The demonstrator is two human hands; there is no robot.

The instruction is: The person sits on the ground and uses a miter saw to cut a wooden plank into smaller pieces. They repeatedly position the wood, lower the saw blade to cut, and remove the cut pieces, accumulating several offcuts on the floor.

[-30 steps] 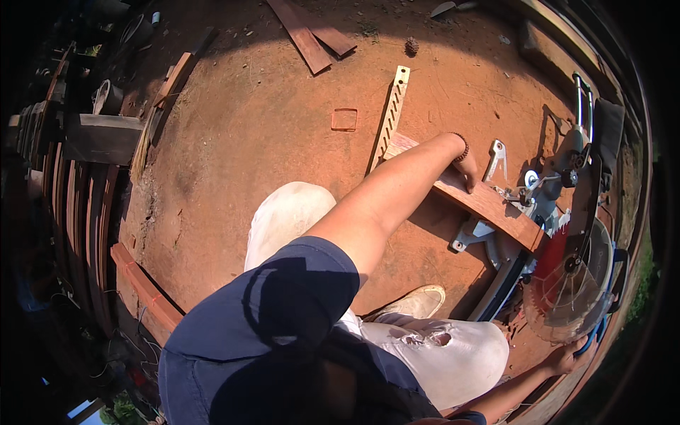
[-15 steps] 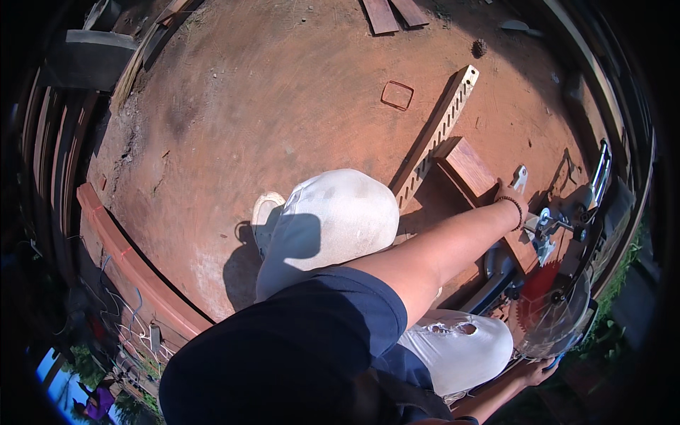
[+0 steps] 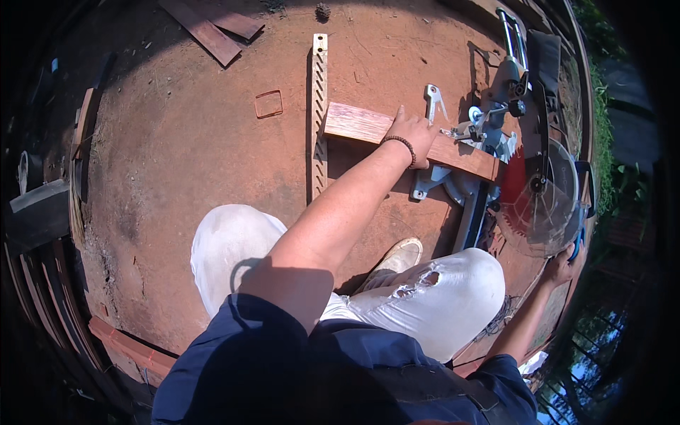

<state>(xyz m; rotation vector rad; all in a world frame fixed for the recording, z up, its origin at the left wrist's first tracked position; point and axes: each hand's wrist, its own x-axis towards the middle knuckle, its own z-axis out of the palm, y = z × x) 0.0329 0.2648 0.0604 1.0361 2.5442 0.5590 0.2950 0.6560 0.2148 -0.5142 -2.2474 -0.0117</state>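
Observation:
I squat on red dirt in front of a miter saw with a round toothed blade under a clear guard. A reddish wooden board lies across the saw's base, sticking out to the left. My left hand, with a dark beaded bracelet on the wrist, presses down on the board just left of the saw's fence. My right hand reaches out to the right and grips the blue saw handle beside the blade guard.
A long perforated metal strip lies under the board's left end. A small wire rectangle sits on the dirt to its left. Loose planks lie at the top, a brick edge at lower left, grass beyond the saw.
My head has swung, so the saw and board now sit upper right. My left hand has stayed on the board and my right hand by the saw.

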